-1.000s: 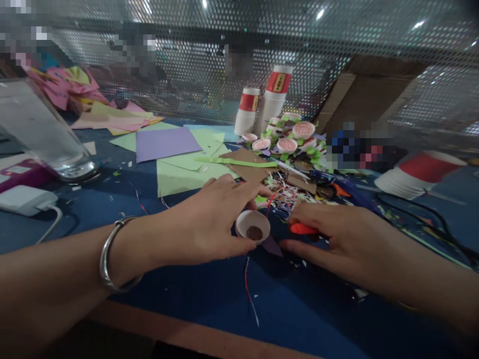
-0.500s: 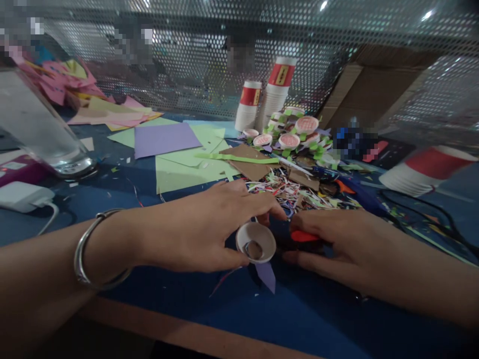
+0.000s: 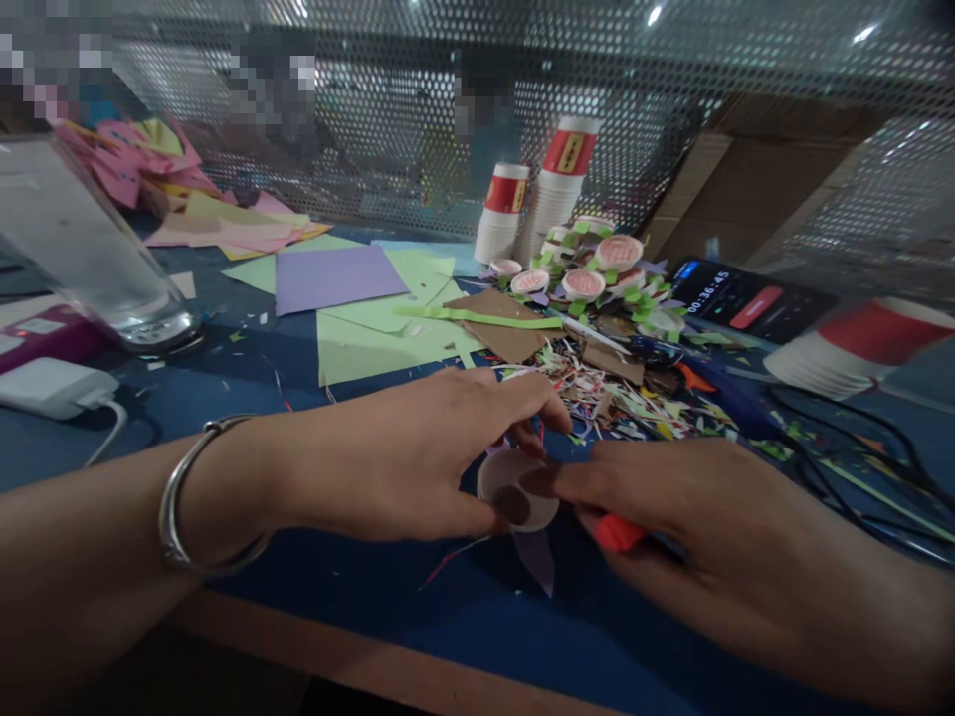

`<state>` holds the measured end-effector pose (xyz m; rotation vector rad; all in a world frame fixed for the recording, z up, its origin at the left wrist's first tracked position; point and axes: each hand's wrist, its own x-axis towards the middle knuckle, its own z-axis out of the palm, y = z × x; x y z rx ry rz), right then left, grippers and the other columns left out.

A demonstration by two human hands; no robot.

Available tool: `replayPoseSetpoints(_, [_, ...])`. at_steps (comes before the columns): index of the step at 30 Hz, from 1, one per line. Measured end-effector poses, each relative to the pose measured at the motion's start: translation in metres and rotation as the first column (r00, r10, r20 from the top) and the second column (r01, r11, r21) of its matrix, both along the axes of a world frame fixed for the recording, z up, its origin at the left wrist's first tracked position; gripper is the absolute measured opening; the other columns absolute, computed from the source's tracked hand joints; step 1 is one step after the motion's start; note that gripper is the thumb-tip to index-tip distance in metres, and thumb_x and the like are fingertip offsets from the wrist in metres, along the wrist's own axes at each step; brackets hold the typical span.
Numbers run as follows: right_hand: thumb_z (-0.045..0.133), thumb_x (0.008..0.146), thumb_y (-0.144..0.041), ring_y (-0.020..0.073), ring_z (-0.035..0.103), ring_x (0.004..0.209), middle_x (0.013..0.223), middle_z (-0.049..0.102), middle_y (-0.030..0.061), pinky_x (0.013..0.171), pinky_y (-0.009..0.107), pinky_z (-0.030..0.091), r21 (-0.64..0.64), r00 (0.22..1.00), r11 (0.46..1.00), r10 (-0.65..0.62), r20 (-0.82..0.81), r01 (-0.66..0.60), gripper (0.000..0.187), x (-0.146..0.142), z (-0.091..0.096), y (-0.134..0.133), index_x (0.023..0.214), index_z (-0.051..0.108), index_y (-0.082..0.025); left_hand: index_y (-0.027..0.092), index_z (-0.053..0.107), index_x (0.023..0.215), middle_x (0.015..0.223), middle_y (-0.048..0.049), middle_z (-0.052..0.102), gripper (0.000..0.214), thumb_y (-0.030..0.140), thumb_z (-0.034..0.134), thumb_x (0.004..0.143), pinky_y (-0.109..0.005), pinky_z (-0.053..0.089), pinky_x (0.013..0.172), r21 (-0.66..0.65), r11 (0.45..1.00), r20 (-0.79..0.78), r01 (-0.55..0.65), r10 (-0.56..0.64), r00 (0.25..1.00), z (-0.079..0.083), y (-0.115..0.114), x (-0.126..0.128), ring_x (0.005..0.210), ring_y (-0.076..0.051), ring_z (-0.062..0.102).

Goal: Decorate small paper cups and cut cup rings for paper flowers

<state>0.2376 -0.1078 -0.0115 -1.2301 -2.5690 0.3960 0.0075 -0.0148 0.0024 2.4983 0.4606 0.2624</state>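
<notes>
A small white cut-down paper cup (image 3: pixel 548 505) sits on the blue tabletop, its open side facing me, with a brown round patch inside. One purple paper flap (image 3: pixel 538 565) sticks out below it, and another bit of purple shows at its top. My left hand (image 3: pixel 418 452) grips the cup's left side between thumb and curled fingers. The index finger of my right hand (image 3: pixel 701 517) reaches over the cup's rim into it. That hand also keeps a bright red-orange object (image 3: pixel 619 534) in its curled fingers; most of it is hidden, so its kind is unclear.
Paper scraps (image 3: pixel 597 398) lie beyond my hands, near a pile of small cup pieces (image 3: pixel 582 285) with green strips. Stacked paper cups (image 3: pixel 556 189), coloured sheets (image 3: pixel 335 278), a glass (image 3: pixel 111 268), a phone (image 3: pixel 746 298), a white charger (image 3: pixel 56 388) and black cables (image 3: pixel 828 487) surround them.
My right hand's index finger has stretched left into the cup, and the red-orange object has shifted slightly down and right. My left hand keeps its hold. The view has shifted slightly.
</notes>
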Motion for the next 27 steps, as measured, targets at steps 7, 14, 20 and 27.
replayPoseSetpoints(7, [0.051, 0.093, -0.009, 0.0140, 0.062, 0.069, 0.085, 0.069, -0.0015, 0.061, 0.027, 0.039, -0.006, 0.995, 0.996, 0.090, 0.036, -0.090, 0.037, -0.003, -0.001, 0.000, 0.124, 0.062, -0.027, 0.022, 0.053, 0.130, 0.126, -0.0068, 0.069, 0.051, 0.023, 0.071, 0.082, -0.034, 0.050, 0.092, -0.022, 1.000, 0.008, 0.006, -0.006, 1.000, -0.003, 0.001, -0.003, 0.118, -0.025, 0.066])
replayPoseSetpoints(14, [0.051, 0.094, -0.013, 0.0160, 0.064, 0.073, 0.087, 0.070, -0.0018, 0.065, 0.029, 0.041, 0.031, 0.996, 0.997, 0.065, 0.055, -0.067, 0.032, -0.001, -0.004, -0.001, 0.120, 0.065, -0.026, 0.021, 0.054, 0.125, 0.121, -0.0060, 0.071, 0.044, 0.026, 0.070, 0.084, -0.032, 0.051, 0.090, -0.054, 0.998, 0.041, 0.028, -0.026, 0.999, -0.002, 0.002, -0.003, 0.112, -0.023, 0.068])
replayPoseSetpoints(20, [0.051, 0.094, -0.012, 0.0138, 0.057, 0.063, 0.079, 0.067, -0.0035, 0.060, 0.027, 0.036, -0.026, 0.997, 0.997, 0.074, 0.018, -0.073, 0.030, -0.012, -0.005, 0.001, 0.114, 0.064, -0.029, 0.023, 0.054, 0.129, 0.122, -0.0055, 0.071, 0.046, 0.023, 0.068, 0.085, -0.033, 0.050, 0.093, -0.051, 0.998, 0.041, 0.040, -0.038, 0.998, -0.003, 0.003, -0.004, 0.116, -0.023, 0.067])
replayPoseSetpoints(27, [0.051, 0.093, -0.012, 0.0143, 0.060, 0.066, 0.078, 0.069, -0.0030, 0.061, 0.027, 0.037, -0.051, 0.999, 0.998, 0.044, 0.008, -0.043, 0.017, -0.013, -0.006, 0.003, 0.096, 0.062, -0.025, 0.022, 0.055, 0.128, 0.122, -0.0052, 0.071, 0.048, 0.019, 0.069, 0.082, -0.033, 0.050, 0.094, -0.015, 0.999, 0.039, 0.042, -0.041, 0.998, -0.002, 0.001, -0.005, 0.115, -0.023, 0.066])
